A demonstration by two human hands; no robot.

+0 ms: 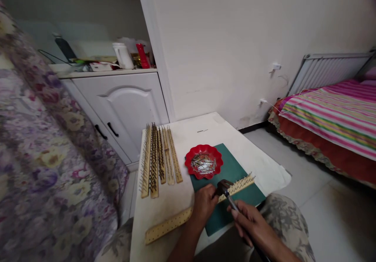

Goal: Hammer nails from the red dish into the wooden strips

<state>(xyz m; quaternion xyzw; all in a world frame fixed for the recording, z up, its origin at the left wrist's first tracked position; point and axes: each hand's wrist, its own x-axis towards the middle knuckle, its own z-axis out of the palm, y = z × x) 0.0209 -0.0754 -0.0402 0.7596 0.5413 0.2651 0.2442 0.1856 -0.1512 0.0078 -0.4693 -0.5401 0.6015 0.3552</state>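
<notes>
My right hand (249,221) is wrapped round the handle of a hammer (232,201). The hammer's head is low over a long wooden strip (170,224), right beside the fingers of my left hand (205,204). Those fingers are pinched together on the strip, and whatever they hold is hidden. Rows of nails stand up from the strip's right end, while its left part shows small dark holes. Beneath the right half lies a green mat (226,160). A red scalloped bowl (192,152) of loose nails sits on the mat, just beyond my left hand.
Several nail-studded wooden strips (154,164) lie side by side at the left of the white table (188,136). Two thin nails (202,130) rest near its far edge. A cabinet (126,105) and a flowered curtain (58,156) stand left, a bed (329,113) right.
</notes>
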